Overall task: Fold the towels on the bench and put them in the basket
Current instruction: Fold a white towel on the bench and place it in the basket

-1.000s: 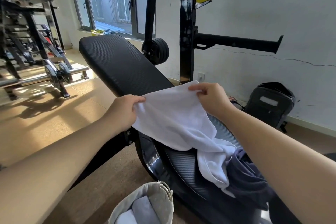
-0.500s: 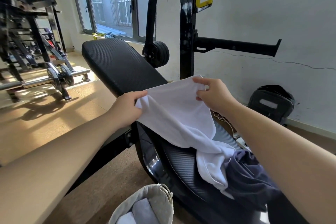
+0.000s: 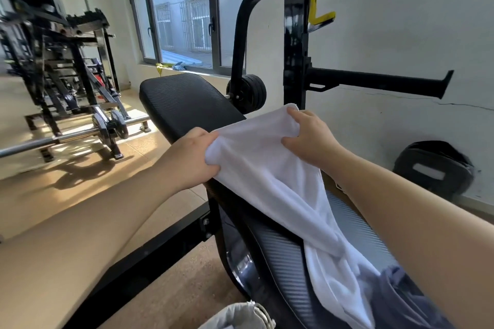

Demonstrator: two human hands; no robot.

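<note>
The white towel point(image 3: 267, 168) is stretched along the bench point(image 3: 187, 104), its far edge lifted between both hands, likely to pull the cloth flat for folding. The left hand point(image 3: 196, 159) curls its fingers round the left corner. The right hand point(image 3: 311, 139) pinches the far-right corner. The towel's near end trails onto a dark towel point(image 3: 401, 299). The basket point(image 3: 238, 315) sits below on the floor, within reach.

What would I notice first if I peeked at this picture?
A big white towel in the middle, stretched between the left hand and right hand. It drapes down the black bench beside a dark blue cloth at lower right. A grey basket peeks in at the bottom.
</note>
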